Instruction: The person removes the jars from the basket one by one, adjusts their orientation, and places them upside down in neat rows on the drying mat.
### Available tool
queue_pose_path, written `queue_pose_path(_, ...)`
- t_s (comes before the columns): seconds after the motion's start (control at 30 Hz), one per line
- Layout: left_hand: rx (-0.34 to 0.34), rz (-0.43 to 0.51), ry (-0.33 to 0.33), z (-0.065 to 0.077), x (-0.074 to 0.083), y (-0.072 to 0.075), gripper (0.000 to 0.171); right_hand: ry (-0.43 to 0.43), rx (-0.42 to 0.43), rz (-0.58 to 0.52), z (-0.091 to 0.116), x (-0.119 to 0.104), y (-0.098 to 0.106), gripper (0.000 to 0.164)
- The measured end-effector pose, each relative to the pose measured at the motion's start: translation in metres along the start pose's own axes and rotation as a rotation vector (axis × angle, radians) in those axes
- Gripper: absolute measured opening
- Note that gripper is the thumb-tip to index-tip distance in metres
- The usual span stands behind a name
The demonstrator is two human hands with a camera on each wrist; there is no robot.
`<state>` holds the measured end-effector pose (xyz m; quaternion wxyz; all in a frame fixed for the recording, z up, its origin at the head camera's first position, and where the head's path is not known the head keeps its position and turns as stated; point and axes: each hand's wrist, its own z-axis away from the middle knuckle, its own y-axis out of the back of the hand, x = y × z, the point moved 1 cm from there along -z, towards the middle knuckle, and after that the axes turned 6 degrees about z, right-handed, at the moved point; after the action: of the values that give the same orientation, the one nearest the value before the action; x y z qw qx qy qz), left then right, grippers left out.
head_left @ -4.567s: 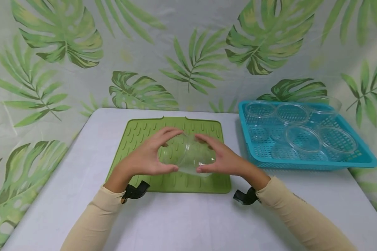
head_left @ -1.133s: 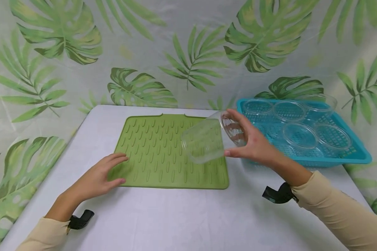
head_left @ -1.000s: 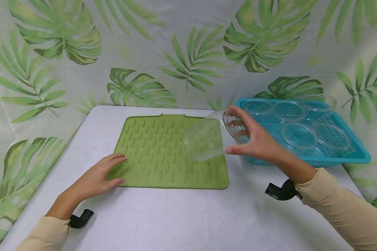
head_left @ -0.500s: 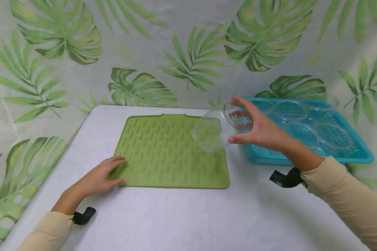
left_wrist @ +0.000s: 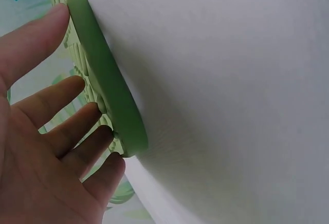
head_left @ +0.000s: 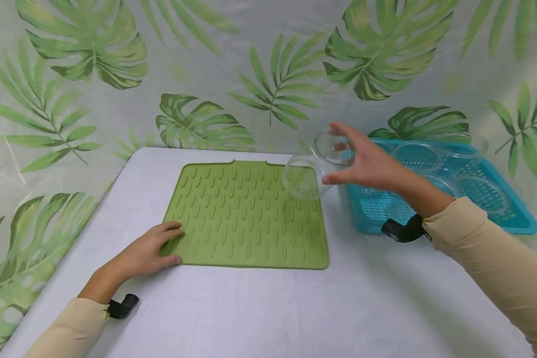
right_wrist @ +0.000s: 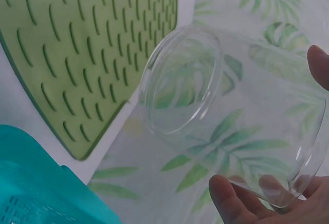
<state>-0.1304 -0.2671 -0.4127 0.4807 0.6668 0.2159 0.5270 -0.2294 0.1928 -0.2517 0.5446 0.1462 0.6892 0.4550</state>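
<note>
At the lower left of the frame, a plain beige left sleeve (head_left: 71, 325) ends at the wrist in a creased cuff, with a small black wrist camera (head_left: 123, 307), bent in shape, beside it; the left hand (head_left: 144, 253) is bare. At the right, a matching right sleeve (head_left: 488, 253) shows soft folds and a broad cuff, beside a second black, curved camera (head_left: 402, 231); the right hand (head_left: 369, 161) is bare too.
</note>
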Motion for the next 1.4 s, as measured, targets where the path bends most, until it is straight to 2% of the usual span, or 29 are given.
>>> queue_pose_path(0.4,0.008,0.016,0.013,-0.002,0.0,-0.002,0.061,-0.017,-0.027,0.043,-0.021,0.003,-0.003,0.107)
queue_pose_path(0.7,0.005,0.009,0.024,0.0,-0.003,-0.003,0.061,-0.02,-0.041,0.034,-0.039,0.0,-0.016,0.11)
queue_pose_path(1.0,0.022,0.035,0.023,0.001,-0.003,-0.005,0.059,0.006,-0.059,0.035,-0.066,-0.011,-0.04,0.109)
queue_pose_path(1.23,0.023,0.057,0.047,0.001,-0.002,-0.005,0.059,0.026,-0.076,-0.005,-0.088,-0.023,-0.062,0.114)
queue_pose_path(1.4,0.025,0.073,0.059,-0.001,-0.004,-0.006,0.059,0.064,-0.08,-0.004,-0.099,-0.034,-0.078,0.11)
